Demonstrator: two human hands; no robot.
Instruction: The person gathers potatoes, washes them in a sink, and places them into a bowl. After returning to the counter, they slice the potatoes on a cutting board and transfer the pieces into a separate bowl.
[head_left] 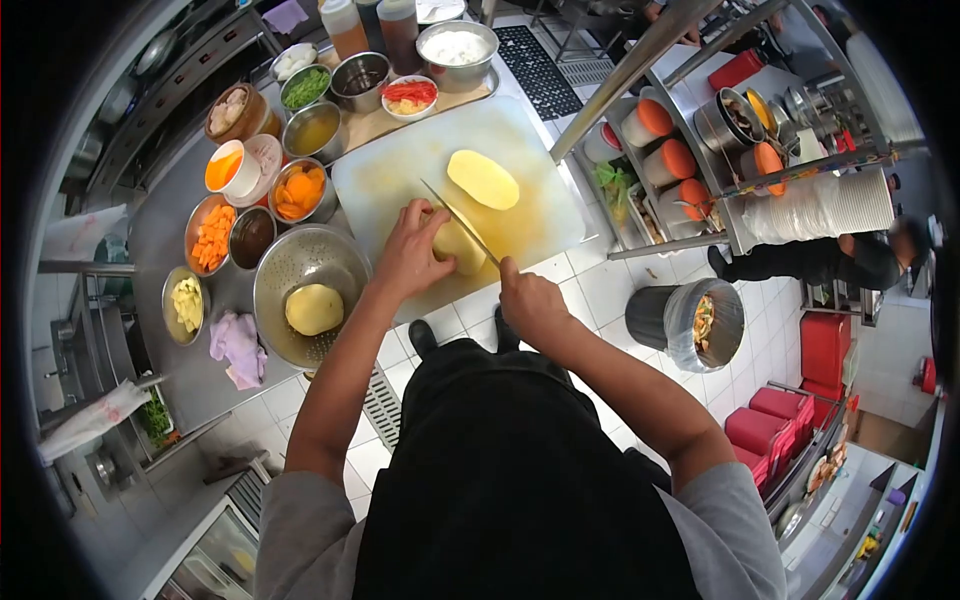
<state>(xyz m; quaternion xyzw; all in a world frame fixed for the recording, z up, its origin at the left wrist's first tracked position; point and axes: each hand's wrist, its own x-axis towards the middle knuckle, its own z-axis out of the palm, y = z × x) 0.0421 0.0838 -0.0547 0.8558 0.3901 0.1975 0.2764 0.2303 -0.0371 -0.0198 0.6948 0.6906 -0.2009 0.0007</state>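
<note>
My left hand (pixel 412 248) presses on a peeled potato piece (pixel 455 246) on the cutting board (pixel 385 190), fingers curled along its top near the blade. In my right hand (pixel 537 303) is the handle of a kitchen knife (pixel 462 222). The blade lies slantwise across the board, right at the piece under my left hand. Just beyond it, a potato half (pixel 483 180) rests with its pale flat face up. One more peeled potato (pixel 314 309) sits in a perforated metal colander (pixel 275 268) left of the board.
Bowls of cut orange vegetables (pixel 211 238), green herbs (pixel 306 88) and sauces crowd the left side. A purple cloth (pixel 238 348) lies below them. Sauce bottles (pixel 398 30) and a bowl of white powder (pixel 455 50) stand behind the board. A lined bin (pixel 712 325) stands right.
</note>
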